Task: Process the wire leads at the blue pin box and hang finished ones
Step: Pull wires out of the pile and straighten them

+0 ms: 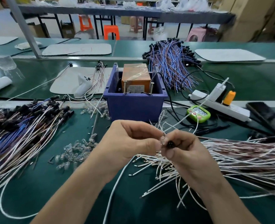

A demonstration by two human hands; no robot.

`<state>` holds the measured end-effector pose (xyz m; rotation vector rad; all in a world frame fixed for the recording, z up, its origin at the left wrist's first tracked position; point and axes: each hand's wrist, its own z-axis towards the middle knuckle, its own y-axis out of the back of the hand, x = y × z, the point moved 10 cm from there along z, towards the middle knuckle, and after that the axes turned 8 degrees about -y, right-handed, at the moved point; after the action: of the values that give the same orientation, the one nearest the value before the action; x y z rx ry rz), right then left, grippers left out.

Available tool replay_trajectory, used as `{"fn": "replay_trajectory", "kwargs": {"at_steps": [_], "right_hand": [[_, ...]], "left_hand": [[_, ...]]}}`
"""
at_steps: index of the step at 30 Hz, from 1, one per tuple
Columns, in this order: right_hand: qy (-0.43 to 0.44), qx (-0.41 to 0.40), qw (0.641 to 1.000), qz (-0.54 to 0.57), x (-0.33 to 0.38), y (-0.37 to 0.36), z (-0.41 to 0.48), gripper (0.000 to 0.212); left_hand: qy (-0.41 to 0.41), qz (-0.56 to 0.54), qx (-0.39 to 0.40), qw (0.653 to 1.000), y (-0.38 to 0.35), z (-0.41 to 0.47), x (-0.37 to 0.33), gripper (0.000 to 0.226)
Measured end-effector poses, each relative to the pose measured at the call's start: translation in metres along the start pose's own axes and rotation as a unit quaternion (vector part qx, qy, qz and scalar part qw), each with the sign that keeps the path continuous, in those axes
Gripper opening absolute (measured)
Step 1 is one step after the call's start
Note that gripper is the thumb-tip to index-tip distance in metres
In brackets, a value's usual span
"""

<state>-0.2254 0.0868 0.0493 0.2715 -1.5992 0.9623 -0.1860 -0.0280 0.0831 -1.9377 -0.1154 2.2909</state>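
Green matting covers the long surface (78,183), with a second bench, orange stools and cardboard cartons blurred behind it. Near the middle stands the blue pin box (134,105), holding an orange block (136,75) wrapped in clear tape, with two screws (125,87) standing upright at its front wall. Just in front of the box, both hands meet over one wire lead (163,126), whose thin strands rise between them. The right hand (183,149) pinches the lead's black connector (170,144) between curled fingers and thumb. The left hand (133,139), fingers curled, pinches with thumb and forefinger right against the connector's end; what sits between those fingertips is too small to tell. Under and to the right of the hands spreads a heap of white and brown leads (246,156). A second heap with black ends (20,130) lies at the left, and a blue and brown bundle (170,62) lies behind the box. Small clear bulbs (73,151) are scattered left of the hands. A green timer (198,113) and a white power strip (219,104) lie right of the box.
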Motion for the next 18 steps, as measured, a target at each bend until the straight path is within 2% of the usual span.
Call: {"fn": "replay_trajectory", "kwargs": {"at_steps": [6,11,18], "right_hand": [[-0.009,0.006,1.000,0.017,0.001,-0.001,-0.001,0.032],[-0.005,0.003,1.000,0.013,0.002,-0.001,-0.002,0.033],[0.031,-0.046,0.998,-0.039,0.004,0.003,-0.004,0.023]], "left_hand": [[-0.001,-0.011,-0.016,1.000,-0.001,-0.003,-0.007,0.014],[-0.045,0.002,-0.042,0.998,0.000,-0.004,-0.016,0.015],[-0.135,0.172,-0.045,0.975,-0.001,-0.009,-0.033,0.015]]}}
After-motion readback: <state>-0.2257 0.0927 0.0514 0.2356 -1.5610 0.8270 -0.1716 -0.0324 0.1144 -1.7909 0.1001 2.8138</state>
